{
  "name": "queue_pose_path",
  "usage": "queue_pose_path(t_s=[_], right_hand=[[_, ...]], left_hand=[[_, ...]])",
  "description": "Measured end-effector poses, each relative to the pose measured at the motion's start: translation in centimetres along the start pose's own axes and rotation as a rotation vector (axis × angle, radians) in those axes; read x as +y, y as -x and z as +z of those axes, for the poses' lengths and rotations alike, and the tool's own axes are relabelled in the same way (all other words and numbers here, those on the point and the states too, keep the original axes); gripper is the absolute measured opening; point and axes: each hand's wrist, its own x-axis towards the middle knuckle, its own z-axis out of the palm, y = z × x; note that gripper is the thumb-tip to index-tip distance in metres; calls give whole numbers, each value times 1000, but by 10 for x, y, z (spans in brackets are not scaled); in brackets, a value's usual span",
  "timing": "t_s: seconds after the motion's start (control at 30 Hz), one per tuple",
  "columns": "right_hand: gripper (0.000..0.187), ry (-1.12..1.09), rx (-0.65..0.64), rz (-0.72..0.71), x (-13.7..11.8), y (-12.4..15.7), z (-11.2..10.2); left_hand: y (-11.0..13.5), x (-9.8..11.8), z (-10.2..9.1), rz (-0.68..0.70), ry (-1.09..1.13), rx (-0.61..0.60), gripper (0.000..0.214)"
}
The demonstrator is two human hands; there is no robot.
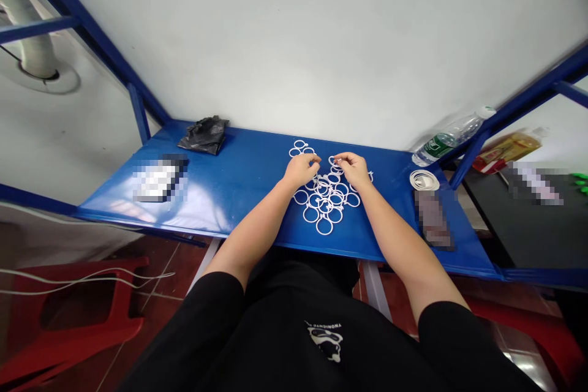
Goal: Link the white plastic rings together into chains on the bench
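A cluster of thin white plastic rings (324, 226), each with a small eyelet, is spread over the blue tabletop (248, 190). My right hand (354, 170) pinches one white ring (332, 160) between thumb and fingertips at the far side of the cluster. Across from it, my left hand (301, 170) hovers over the cluster's left side, its thumb and forefinger slightly apart with nothing visible between them. A few more rings (300, 144) lie just beyond the left hand. Both hands cover part of the rings beneath them.
A crumpled black plastic bag (204, 135) and a blurred-out item (160, 179) lie on the left. Rightward are a coiled white cable (424, 180), a blurred dark object (432, 219) and a tilted water bottle (452, 138). Blue frame bars (140, 113) edge the table; a wall stands behind.
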Motion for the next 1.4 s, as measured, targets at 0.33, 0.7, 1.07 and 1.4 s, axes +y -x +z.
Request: queue_pose_path(t_s=[0.33,0.7,1.07,1.4], right_hand=[[28,48,4,-12,-3,1,0],[24,134,68,-69,-10,-1,-8],[26,54,-82,-119,-4,2,-2],[28,20,-5,-24,-3,0,-4]], left_hand=[[3,-6,-9,-143,-405,130,36],[2,-7,-10,-136,-427,83,29],[4,4,-13,-178,-554,4,30],[3,-1,-11,-171,-542,5,26]])
